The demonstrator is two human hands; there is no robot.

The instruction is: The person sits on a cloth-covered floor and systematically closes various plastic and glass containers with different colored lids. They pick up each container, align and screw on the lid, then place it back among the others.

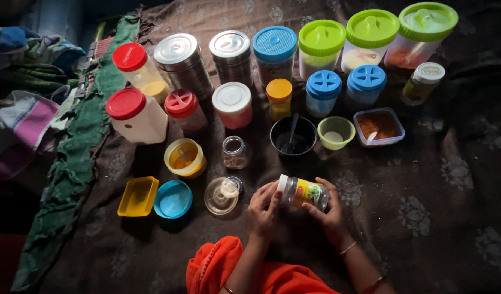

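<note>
While the small clear jar [304,193] is lying tilted on its side between both hands, just above the dark patterned cloth [424,218], it is being kept low and near the body, in front of the orange garment [228,272].

Item, held: jar with yellow label and white cap [283,183], cap pointing toward the left hand [263,209]. That hand's fingers are curling around the cap end, pressed against it, seemingly placed for turning the cap. The right hand [328,212] is cupping the jar's base and body from below, fingers wrapped around it, apparently bracing it against that twist.

Items nearest, loose: a clear round lid [221,196] is lying flat just left of the hands; a blue lid [173,199] and a yellow rectangular lid [137,196] are sitting beside it, likely set aside from opened containers.

Items open, middle row: an uncapped glass jar [235,152], a yellow tub [185,158], a black bowl [293,136] with a spoon standing in it, a green bowl [336,132] and a square box of reddish powder [379,127] are standing uncovered within reach.

Items closed, back rows: red-lidded tubs [136,114], two steel canisters [182,62], blue-lidded jars [323,90] and green-lidded containers [371,38] are standing upright, ranged farther away along the cloth.

Edge: a green border cloth [76,141] is running down the left side.
</note>
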